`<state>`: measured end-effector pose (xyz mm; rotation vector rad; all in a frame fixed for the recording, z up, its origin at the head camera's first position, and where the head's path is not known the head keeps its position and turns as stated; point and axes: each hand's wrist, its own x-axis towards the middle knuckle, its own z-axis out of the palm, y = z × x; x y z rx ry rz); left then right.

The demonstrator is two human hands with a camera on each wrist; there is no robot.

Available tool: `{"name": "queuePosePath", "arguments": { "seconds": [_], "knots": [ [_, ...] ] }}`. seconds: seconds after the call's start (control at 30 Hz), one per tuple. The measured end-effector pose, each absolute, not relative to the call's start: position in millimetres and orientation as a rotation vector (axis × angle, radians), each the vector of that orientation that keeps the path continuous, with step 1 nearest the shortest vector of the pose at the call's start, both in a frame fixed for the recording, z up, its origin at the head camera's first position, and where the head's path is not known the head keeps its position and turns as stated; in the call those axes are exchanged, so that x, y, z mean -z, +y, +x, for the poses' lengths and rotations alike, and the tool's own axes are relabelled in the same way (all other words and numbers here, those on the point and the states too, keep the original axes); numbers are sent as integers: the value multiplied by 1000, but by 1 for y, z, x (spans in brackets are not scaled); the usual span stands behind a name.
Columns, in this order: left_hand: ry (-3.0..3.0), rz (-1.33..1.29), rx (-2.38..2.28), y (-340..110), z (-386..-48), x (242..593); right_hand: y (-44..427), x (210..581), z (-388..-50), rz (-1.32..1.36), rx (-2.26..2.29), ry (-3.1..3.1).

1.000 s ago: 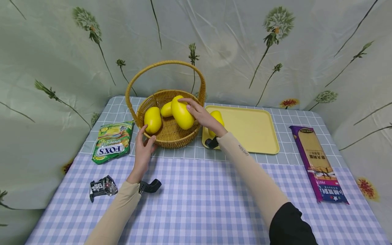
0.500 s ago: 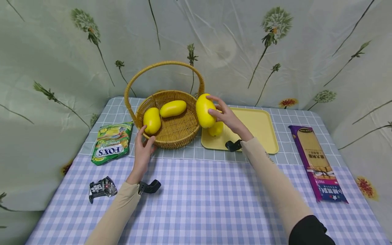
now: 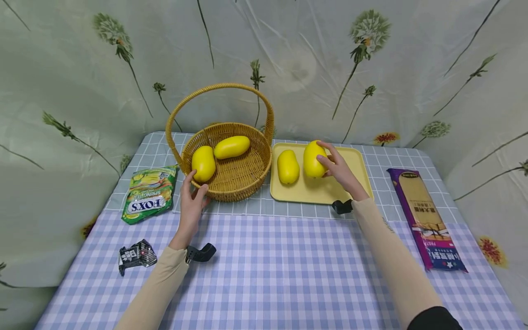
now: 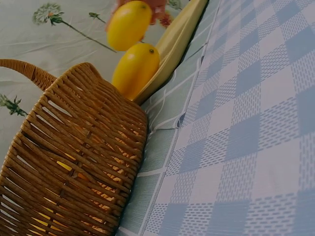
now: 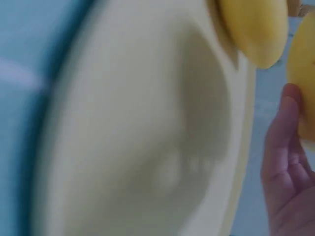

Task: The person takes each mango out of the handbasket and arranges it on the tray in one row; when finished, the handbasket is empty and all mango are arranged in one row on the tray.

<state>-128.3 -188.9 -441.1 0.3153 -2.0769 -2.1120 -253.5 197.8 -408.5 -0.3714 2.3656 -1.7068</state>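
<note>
Yellow fruit point(image 3: 315, 160), plump, smooth and oval, hangs above the tray point(image 3: 354, 158) in the right hand point(image 3: 339, 169), pinched between thumb and fingers; the left hand point(image 3: 191, 204), loosely spread, touches the wicker basket point(image 3: 235, 192).

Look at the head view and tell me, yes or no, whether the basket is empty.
No, two yellow fruits lie inside the basket.

Four fruits point(image 3: 315, 160), one basket point(image 3: 237, 195), one tray point(image 3: 297, 193)
</note>
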Motion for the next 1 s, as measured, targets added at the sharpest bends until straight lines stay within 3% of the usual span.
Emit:
{"name": "queuePosePath", "arguments": {
  "seconds": [1.0],
  "knots": [
    [-2075,316,2087,-188,-128,443,205,416,-251,-309,1299,2502]
  ]
}}
